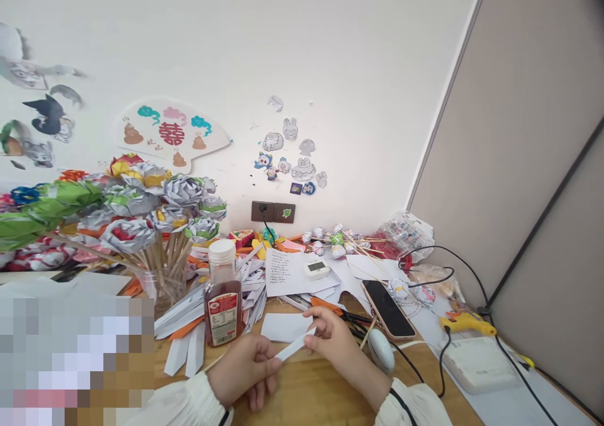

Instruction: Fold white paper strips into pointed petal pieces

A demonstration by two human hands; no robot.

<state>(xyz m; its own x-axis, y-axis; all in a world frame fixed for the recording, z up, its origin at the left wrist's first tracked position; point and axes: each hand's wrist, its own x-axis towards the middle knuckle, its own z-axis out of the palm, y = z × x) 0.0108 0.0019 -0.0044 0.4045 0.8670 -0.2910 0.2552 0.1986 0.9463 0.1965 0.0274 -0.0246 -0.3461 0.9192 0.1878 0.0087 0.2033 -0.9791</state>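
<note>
A narrow folded strip of white paper (294, 347) is stretched between my two hands above the wooden table. My left hand (250, 366) pinches its lower left end between thumb and fingers. At the upper right end, my right hand (333, 338) grips it with thumb and fingertips. Just behind the strip lies a flat white sheet of paper (283, 326). A bottle of brown liquid (223, 297) with a white cap stands upright beyond my left hand. Close to my right wrist is a pale rounded object (380, 350), perhaps a computer mouse.
Paper flowers on sticks (141, 218) fill a container at left, beside many folded paper strips (177, 350). A phone (389, 308), a white timer (316, 269) and a written sheet (287, 269) lie behind. To the right are a yellow glue gun (467, 323), a white box (481, 363) and cables.
</note>
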